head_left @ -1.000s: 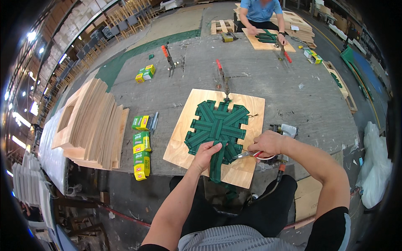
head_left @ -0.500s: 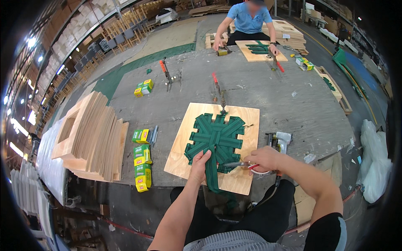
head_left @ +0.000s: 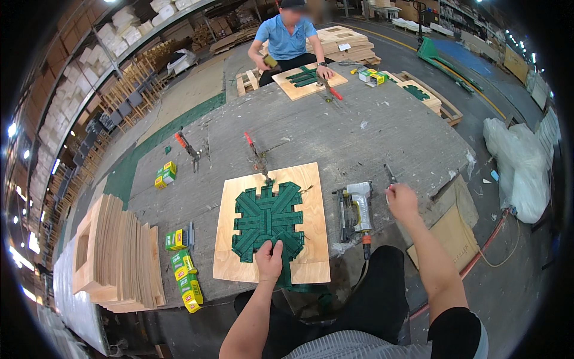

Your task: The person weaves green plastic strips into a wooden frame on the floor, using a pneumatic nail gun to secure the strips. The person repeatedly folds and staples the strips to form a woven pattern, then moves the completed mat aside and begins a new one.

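I have the left hand (head_left: 268, 262) pinching dark green woven webbing (head_left: 269, 218) — the right hand (head_left: 403, 203) holds slim red-handled metal scissors (head_left: 391, 174).
The left grip is narrow, thumb over a strap at the webbing's lower edge; the webbing lies on a square pale wooden board (head_left: 312, 179). The right fingers curl round the scissors — whether the scissors touch the grey worktable (head_left: 335, 146), I cannot tell. Between my 2 hands lies a silver-and-black staple gun (head_left: 360, 206).

We hold our left hand (head_left: 268, 262) before us, thumb (head_left: 277, 248) pointing forward, fingers (head_left: 263, 249) curled | our right hand (head_left: 403, 204) reaches farther out, fingers bent | our left forearm (head_left: 252, 317) and right forearm (head_left: 429, 259) bare, well apart
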Motion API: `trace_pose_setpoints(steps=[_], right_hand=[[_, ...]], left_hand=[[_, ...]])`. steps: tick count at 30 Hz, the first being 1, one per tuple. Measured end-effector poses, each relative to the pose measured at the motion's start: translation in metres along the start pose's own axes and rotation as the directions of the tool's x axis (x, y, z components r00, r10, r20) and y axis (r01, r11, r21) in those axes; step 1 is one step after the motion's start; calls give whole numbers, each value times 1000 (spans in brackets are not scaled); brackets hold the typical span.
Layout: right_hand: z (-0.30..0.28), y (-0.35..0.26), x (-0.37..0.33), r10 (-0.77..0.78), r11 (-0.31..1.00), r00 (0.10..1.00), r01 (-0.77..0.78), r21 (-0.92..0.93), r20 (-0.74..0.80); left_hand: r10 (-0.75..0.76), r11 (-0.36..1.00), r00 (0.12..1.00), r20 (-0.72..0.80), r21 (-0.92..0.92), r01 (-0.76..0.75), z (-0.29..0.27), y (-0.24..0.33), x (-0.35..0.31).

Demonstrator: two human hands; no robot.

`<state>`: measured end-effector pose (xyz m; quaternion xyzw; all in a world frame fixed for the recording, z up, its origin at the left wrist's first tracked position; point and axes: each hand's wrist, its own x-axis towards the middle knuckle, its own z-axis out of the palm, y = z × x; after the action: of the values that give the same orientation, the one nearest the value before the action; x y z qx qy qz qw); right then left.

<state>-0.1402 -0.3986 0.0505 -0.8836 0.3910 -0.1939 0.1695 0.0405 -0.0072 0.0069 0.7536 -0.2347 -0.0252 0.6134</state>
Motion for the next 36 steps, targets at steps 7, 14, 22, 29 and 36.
trace_pose_setpoints(steps=[7, 14, 22, 29, 36], right_hand=[[47, -62, -11, 205, 960, 920, -255, 113, 335], [48, -89, -26, 149, 811, 972, -224, 540, 181], [44, -107, -41, 96, 733, 982, -181, 656, 164], [53, -108, -49, 7, 618, 988, -128, 775, 157], [53, -92, -52, -20, 544, 987, -122, 830, 158]], left_hand=[[40, 997, 999, 8, 62, -40, 2, -3, 1], [60, 991, 998, -7, 122, -59, 1, 0, 1], [105, 982, 994, -32, 163, -99, 2, 8, 0], [112, 984, 993, -24, 142, -107, 0, 5, 0], [129, 979, 992, 3, 160, -128, 0, 10, 0]])
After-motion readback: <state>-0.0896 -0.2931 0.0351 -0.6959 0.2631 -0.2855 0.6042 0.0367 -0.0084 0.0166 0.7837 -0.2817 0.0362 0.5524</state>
